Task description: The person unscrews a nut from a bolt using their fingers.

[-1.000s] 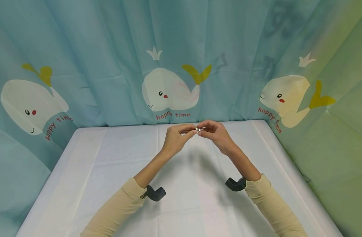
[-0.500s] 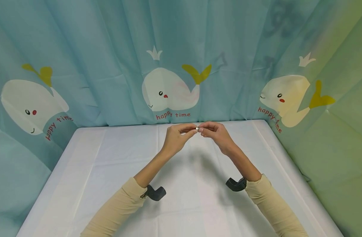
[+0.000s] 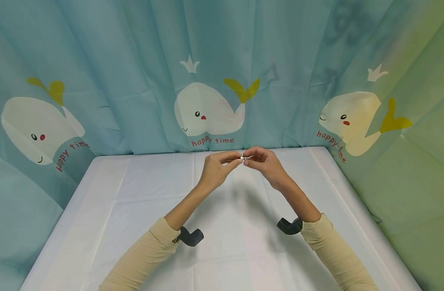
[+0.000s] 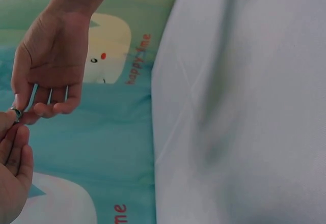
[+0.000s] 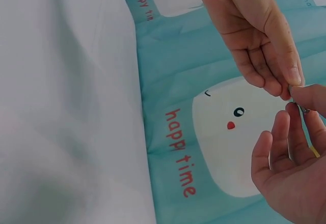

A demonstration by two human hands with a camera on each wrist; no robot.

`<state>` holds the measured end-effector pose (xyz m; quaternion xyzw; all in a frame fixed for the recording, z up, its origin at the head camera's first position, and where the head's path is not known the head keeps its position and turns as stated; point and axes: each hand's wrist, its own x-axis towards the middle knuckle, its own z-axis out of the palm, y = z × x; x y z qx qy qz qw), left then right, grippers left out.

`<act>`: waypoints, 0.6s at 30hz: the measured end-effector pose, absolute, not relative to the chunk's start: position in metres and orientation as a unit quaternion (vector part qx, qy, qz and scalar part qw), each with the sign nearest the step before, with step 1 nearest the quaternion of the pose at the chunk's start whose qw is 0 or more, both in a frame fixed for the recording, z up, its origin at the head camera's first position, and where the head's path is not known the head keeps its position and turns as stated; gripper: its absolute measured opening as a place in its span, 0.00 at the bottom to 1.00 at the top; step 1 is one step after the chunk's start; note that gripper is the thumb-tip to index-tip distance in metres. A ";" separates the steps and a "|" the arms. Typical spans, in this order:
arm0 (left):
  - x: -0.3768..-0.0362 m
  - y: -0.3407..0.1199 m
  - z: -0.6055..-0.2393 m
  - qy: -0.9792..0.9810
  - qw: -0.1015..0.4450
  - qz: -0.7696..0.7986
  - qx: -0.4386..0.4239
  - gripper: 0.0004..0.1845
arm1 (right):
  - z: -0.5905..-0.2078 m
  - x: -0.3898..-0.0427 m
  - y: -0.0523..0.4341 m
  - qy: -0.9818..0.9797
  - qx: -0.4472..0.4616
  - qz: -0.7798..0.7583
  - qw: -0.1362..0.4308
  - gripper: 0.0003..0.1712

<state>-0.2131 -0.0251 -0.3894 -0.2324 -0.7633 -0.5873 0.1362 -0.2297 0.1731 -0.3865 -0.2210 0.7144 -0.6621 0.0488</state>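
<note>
Two hands raised over table, small metal piece between them, left hand fingers and right hand fingers pinching it

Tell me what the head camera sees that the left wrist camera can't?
Only the head view shows both beige sleeves, the dark wrist mounts and three whales on the curtain. Only the left wrist view shows the right hand's palm side up close, fingers hanging down. Both show the left hand and right hand meeting, each pinching a tiny silvery object, above the white table.
</note>
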 end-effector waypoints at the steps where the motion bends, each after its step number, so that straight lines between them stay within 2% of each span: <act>1: -0.213 -0.025 -0.389 -0.763 0.136 -0.587 -0.232 0.08 | -0.387 -0.230 0.173 0.713 -0.223 -0.663 0.050 0.14; 8: -0.212 -0.024 -0.388 -0.763 0.137 -0.589 -0.228 0.08 | -0.387 -0.230 0.175 0.722 -0.210 -0.656 0.061 0.19; 18: -0.213 -0.024 -0.389 -0.764 0.135 -0.586 -0.233 0.08 | -0.387 -0.231 0.175 0.726 -0.181 -0.660 0.069 0.12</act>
